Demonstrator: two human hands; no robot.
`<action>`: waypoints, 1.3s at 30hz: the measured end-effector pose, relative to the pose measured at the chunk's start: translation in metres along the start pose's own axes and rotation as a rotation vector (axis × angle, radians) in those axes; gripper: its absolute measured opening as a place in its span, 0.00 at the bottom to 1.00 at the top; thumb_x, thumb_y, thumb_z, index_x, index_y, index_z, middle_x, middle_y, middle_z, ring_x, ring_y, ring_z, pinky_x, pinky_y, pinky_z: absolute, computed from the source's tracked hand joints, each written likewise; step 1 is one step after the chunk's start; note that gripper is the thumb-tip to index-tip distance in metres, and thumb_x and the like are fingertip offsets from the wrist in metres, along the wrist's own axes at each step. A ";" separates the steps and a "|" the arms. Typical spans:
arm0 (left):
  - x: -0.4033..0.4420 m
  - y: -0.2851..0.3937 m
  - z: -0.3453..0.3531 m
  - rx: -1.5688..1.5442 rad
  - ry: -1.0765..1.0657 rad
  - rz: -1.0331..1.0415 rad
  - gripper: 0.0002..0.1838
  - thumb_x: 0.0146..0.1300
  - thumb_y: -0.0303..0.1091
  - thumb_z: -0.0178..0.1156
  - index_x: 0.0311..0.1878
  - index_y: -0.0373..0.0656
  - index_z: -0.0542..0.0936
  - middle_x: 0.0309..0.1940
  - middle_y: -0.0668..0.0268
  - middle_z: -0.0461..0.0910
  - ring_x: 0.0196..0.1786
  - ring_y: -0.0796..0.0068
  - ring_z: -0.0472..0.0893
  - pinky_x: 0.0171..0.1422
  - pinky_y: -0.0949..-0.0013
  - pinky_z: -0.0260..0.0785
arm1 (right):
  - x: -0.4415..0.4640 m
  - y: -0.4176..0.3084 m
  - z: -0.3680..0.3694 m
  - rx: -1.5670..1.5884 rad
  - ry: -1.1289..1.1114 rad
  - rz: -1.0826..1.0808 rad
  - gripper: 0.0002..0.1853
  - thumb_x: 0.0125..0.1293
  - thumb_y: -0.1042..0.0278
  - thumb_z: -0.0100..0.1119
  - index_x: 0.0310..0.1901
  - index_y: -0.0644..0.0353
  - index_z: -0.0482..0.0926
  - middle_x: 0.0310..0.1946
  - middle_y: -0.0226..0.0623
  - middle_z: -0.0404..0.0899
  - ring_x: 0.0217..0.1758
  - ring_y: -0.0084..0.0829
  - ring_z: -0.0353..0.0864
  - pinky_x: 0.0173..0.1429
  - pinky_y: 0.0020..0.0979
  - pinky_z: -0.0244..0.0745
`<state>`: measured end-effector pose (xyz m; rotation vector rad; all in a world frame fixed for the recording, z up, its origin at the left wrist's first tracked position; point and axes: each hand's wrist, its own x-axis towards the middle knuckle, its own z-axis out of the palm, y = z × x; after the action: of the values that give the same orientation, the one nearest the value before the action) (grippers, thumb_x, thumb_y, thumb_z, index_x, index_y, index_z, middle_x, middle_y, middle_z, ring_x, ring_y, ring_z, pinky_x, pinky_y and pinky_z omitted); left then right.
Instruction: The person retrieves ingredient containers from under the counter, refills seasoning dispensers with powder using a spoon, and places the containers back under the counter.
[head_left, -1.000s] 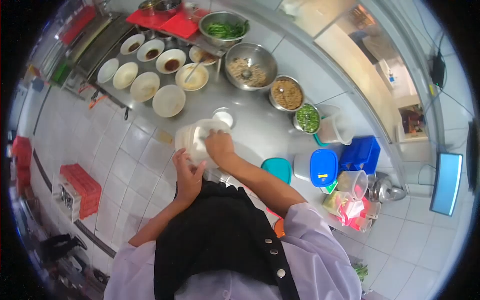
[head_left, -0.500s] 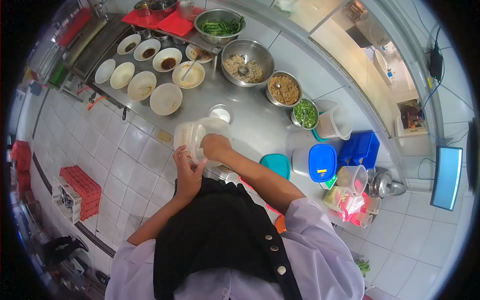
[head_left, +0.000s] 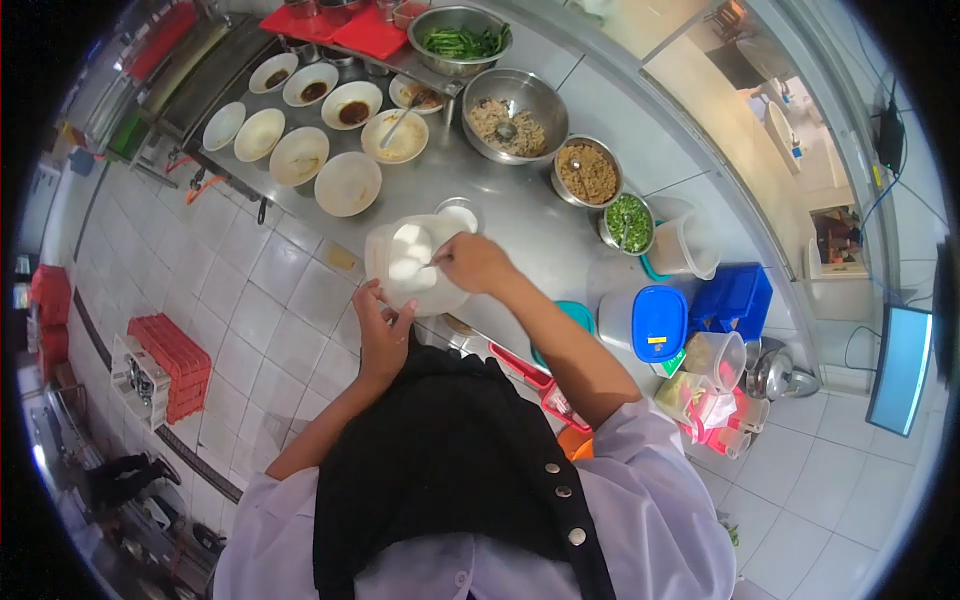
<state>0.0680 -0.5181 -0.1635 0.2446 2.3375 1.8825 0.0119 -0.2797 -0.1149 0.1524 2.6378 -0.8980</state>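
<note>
A translucent plastic container (head_left: 383, 255) is tilted over the near edge of the steel counter, with white contents (head_left: 408, 250) in rounded lumps. My left hand (head_left: 382, 325) grips its near side, fingers beneath and thumb against the wall. Over the opening, my right hand (head_left: 472, 263) is closed on the thin handle of what looks like a spoon, its end among the white contents. Just beyond the container sits a small metal bowl (head_left: 460, 215) of white stuff, partly covered by it.
Several shallow bowls (head_left: 348, 184) stand at the left, some with dark sauce. Along the back are metal bowls of greens (head_left: 462, 42), pale food (head_left: 507, 120), brown mince (head_left: 587, 172) and chopped green herbs (head_left: 628, 222). A blue-lidded tub (head_left: 658, 322) stands right.
The container's opening has tipped into view, showing the white contents. My right hand has lifted out of it to the rim, and the head view has shifted slightly.
</note>
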 end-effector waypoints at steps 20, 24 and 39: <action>0.001 -0.002 -0.016 -0.250 0.124 -0.179 0.33 0.81 0.35 0.69 0.72 0.29 0.59 0.64 0.56 0.63 0.61 0.56 0.88 0.60 0.62 0.91 | -0.011 0.028 -0.117 0.032 0.199 0.023 0.15 0.69 0.65 0.64 0.51 0.53 0.96 0.40 0.57 0.92 0.44 0.54 0.93 0.54 0.46 0.86; -0.003 -0.008 -0.013 -0.273 0.154 -0.187 0.33 0.81 0.35 0.69 0.73 0.31 0.59 0.66 0.54 0.64 0.62 0.55 0.88 0.60 0.61 0.91 | 0.010 0.076 -0.065 -0.039 0.376 -0.018 0.15 0.70 0.69 0.64 0.52 0.51 0.96 0.43 0.56 0.91 0.46 0.56 0.92 0.54 0.49 0.86; 0.000 0.011 -0.011 -0.383 0.254 -0.358 0.25 0.84 0.39 0.66 0.70 0.39 0.64 0.64 0.52 0.80 0.62 0.64 0.86 0.62 0.62 0.86 | -0.003 0.101 0.028 -0.118 0.780 -0.149 0.24 0.66 0.81 0.63 0.63 0.53 0.91 0.48 0.41 0.84 0.51 0.44 0.83 0.56 0.45 0.79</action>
<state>0.0666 -0.5262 -0.1507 -0.4448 1.9222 2.2067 0.0442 -0.2163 -0.1923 0.3368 3.4526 -0.8424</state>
